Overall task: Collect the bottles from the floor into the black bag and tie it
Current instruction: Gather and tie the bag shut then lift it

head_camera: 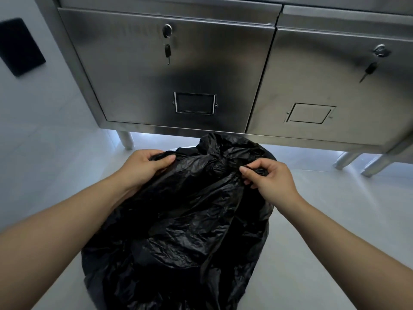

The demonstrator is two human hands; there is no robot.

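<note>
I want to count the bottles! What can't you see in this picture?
Head view:
- The bottles: none shows; the black bag would hide any inside.
- Whether it is tied: crumpled folds between the left hand and right hand hide that.
- Bag's bottom: cut off by the lower edge.
- Top of the steel cabinet: cut off by the upper edge.

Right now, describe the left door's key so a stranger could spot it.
Start at the steel cabinet behind the bag. Its left door has a lock high up; the left key hangs below it. Unlike the tilted right key, it hangs straight.
</note>
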